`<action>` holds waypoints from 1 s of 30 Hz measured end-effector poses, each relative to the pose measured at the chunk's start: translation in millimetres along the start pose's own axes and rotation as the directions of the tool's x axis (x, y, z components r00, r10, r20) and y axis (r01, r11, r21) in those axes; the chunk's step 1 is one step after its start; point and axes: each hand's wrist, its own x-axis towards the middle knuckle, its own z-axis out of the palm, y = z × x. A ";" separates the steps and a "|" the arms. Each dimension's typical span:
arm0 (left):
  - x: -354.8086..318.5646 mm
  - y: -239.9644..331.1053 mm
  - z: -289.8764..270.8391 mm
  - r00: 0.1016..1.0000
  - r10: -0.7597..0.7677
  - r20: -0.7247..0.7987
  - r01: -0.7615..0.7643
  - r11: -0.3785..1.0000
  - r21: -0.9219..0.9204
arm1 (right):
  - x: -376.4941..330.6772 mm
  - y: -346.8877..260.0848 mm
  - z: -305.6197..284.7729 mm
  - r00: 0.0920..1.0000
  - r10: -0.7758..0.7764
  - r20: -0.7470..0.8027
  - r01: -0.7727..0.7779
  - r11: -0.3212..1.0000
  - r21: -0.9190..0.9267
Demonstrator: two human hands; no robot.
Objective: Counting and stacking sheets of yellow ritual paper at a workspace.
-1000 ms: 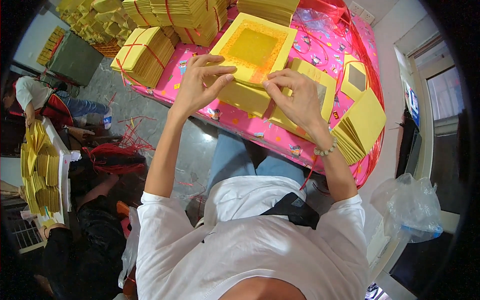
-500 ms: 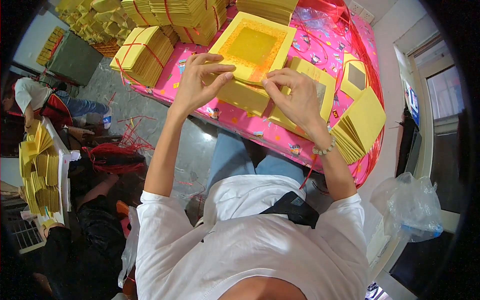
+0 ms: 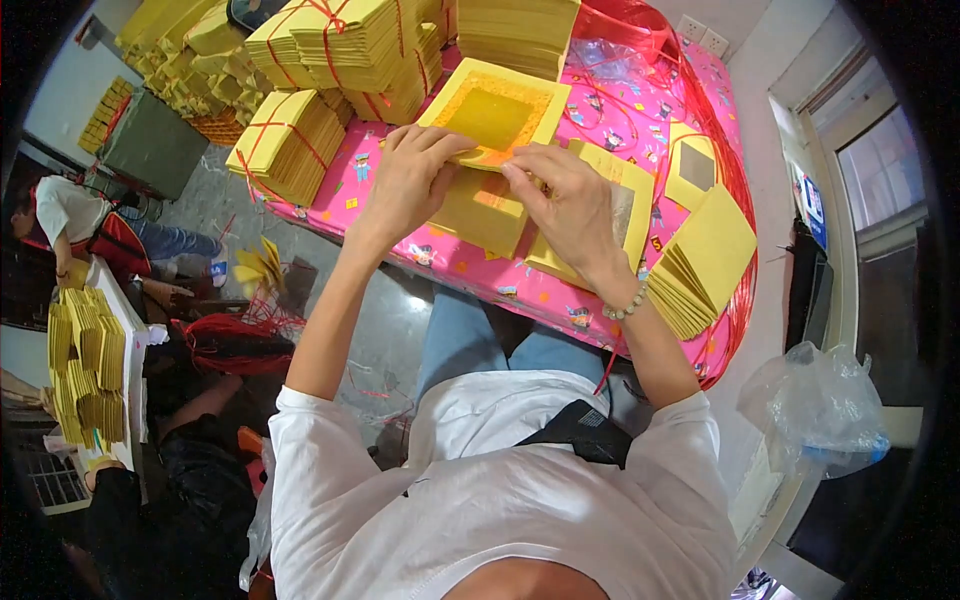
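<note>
A yellow paper sheet (image 3: 497,112) with a gold square and an orange border tops a thick yellow paper stack (image 3: 478,208) on the pink table. The sheet's near edge is raised off the stack. My left hand (image 3: 415,178) pinches this edge at its left, thumb below and fingers on top. My right hand (image 3: 572,200), with a beaded bracelet at the wrist, pinches the same edge toward the right. Its fingertips partly cover the edge. Under and beside the right hand lies a pile of yellow sheets (image 3: 632,215) with a silvery square on top.
Folded yellow paper (image 3: 700,265) and a smaller silver-square sheet (image 3: 692,165) lie on the right. Tied yellow bundles (image 3: 290,145) stand at the left and back. Red cords (image 3: 725,180) run along the right table edge. Other people work at a white table (image 3: 132,350) at left.
The sheet's near edge has risen off the stack, held in both hands. My view has shifted slightly. At left, a co-worker's fanned yellow papers have moved off the white table's far end.
</note>
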 end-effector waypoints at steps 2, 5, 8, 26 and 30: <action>-1.7 -5.3 5.3 1.000 -0.020 -0.010 0.020 0.999 0.048 | -0.1 2.7 4.4 0.998 -0.065 0.018 0.064 0.997 0.039; -1.2 -12.2 10.4 0.974 -0.094 -0.207 0.101 0.995 0.022 | -1.0 3.4 6.5 0.991 -0.028 -0.129 0.038 0.997 0.070; 5.9 -7.4 6.3 0.832 -0.164 -0.530 0.138 0.987 -0.087 | -6.3 14.2 -4.7 0.987 0.102 -0.128 -0.080 0.984 0.160; -10.0 34.2 -17.4 0.766 -0.504 -0.398 0.037 0.654 -0.756 | 8.4 24.9 -27.5 0.933 0.157 -0.325 0.021 0.876 0.483; -16.4 5.2 -13.0 0.732 -0.580 -0.357 0.077 0.591 -0.803 | 24.6 28.0 -3.5 0.958 0.199 -0.208 -0.053 0.831 0.553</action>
